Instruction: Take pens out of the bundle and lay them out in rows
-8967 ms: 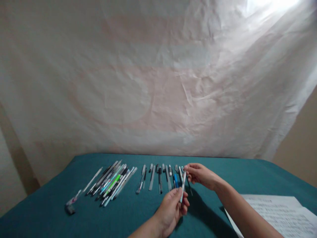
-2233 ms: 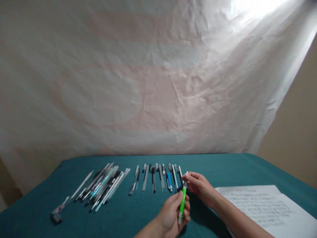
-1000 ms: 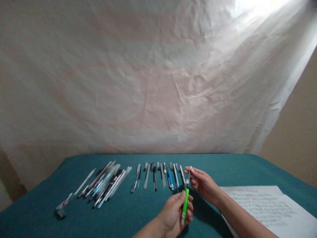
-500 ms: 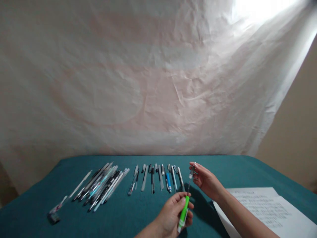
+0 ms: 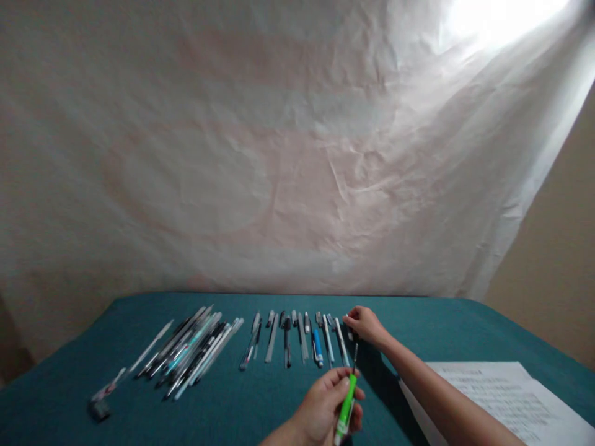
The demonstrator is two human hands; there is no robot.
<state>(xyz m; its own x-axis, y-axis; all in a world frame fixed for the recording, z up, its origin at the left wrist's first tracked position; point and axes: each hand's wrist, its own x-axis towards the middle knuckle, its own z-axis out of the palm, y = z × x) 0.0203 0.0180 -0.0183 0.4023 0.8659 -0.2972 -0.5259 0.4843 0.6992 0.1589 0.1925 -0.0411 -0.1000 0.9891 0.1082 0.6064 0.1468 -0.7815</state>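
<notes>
My left hand (image 5: 320, 410) is closed around a bright green pen (image 5: 344, 414), held upright near the front of the table, with its thin dark uncapped tip pointing away from me. My right hand (image 5: 367, 323) reaches out to the right end of a row of separate pens (image 5: 302, 334) laid side by side. Its fingertips are pinched low over the cloth on a small pale piece that looks like the pen's cap. A blue pen (image 5: 317, 342) lies within that row.
A loose bundle of several pens (image 5: 195, 348) lies at the left, with a small dark object (image 5: 98, 409) beyond it. Printed paper sheets (image 5: 504, 396) rest at the right front. The teal tablecloth (image 5: 251, 406) ends at a creased white backdrop sheet (image 5: 279, 155).
My right hand pulled the cap off the green pen, lifted it away, then moved down and forward to the row's right end. My left hand kept the green pen and sank slightly.
</notes>
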